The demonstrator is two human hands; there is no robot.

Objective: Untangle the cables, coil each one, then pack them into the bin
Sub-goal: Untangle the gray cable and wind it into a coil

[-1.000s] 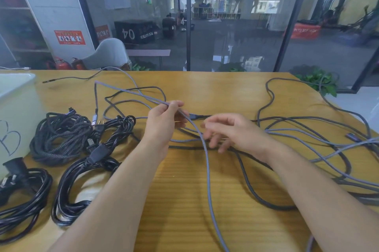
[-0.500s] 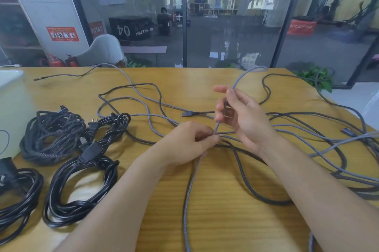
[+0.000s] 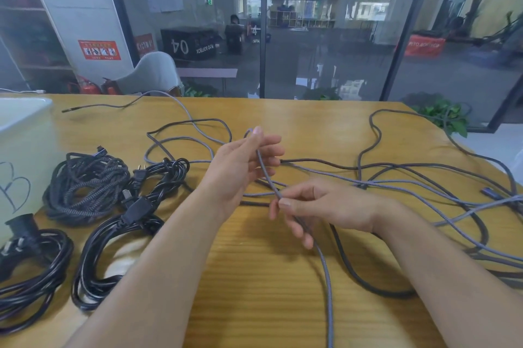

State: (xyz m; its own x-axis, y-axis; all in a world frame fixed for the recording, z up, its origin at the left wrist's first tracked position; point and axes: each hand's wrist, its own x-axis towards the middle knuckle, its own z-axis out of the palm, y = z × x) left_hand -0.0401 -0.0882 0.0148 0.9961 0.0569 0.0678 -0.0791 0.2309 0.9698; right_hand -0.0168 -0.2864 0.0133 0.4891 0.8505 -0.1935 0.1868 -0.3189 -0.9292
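A grey braided cable (image 3: 264,170) hooks over the top of my left hand (image 3: 240,169), runs down across its palm, and trails off toward the table's near edge. That hand is raised, palm turned right, thumb and fingers holding the cable's bend. Just below it, my right hand (image 3: 322,206) pinches the same cable between thumb and forefinger. More grey and dark loose cables (image 3: 424,189) lie tangled on the right half of the wooden table (image 3: 283,305). The white bin (image 3: 22,126) stands at the far left.
Three coiled cables lie on the left: a braided black coil (image 3: 85,186), a black power cable coil (image 3: 124,237) and another black coil (image 3: 31,265) with a plug. A thin cable end (image 3: 93,107) reaches the far edge. Glass wall beyond the table.
My left hand lifted off the table and turned palm-up with the grey cable looped over it. My right hand dropped from its raised position to pinch the cable lower down.
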